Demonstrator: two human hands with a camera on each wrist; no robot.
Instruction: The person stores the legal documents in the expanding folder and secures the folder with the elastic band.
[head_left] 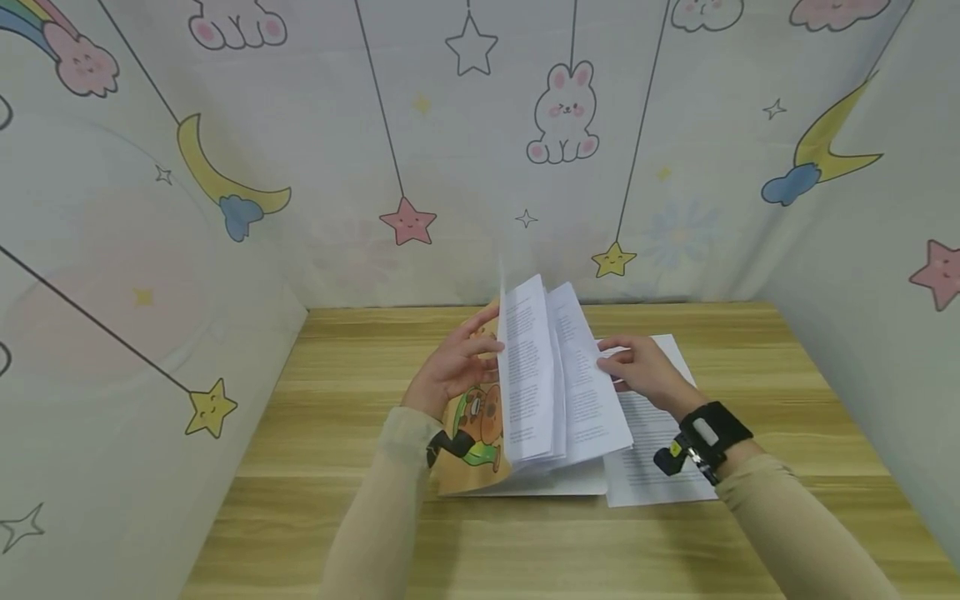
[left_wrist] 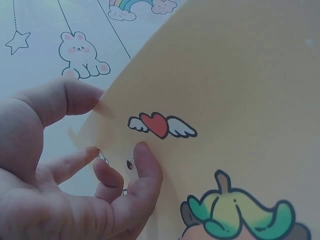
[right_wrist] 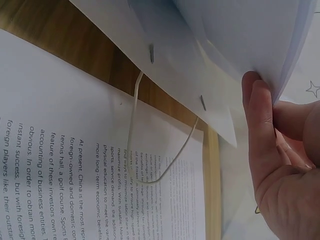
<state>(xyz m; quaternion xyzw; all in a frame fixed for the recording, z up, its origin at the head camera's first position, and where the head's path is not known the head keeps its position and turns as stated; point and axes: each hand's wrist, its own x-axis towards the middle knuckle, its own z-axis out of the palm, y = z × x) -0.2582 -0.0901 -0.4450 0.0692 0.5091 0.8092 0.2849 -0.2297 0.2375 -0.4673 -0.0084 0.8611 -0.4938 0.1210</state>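
Note:
A booklet with an orange cartoon cover (head_left: 483, 433) stands partly open at the middle of the table, its printed white pages (head_left: 528, 375) fanned upward. My left hand (head_left: 457, 358) holds the cover's edge; in the left wrist view, its fingers (left_wrist: 147, 175) lie against the orange face near a winged red heart (left_wrist: 159, 125). Small metal pieces (left_wrist: 129, 164) show by those fingertips. My right hand (head_left: 645, 371) pinches the outer edge of several pages between thumb and fingers, seen closely in the right wrist view. A printed sheet (head_left: 660, 446) lies flat beneath my right hand.
The wood-grain table (head_left: 345, 400) meets a white cartoon-printed backdrop (head_left: 450, 150) behind and at both sides. In the right wrist view, a thin white loop (right_wrist: 150, 181) hangs over the flat sheet, near metal staple-like pieces (right_wrist: 151, 53) on a white page.

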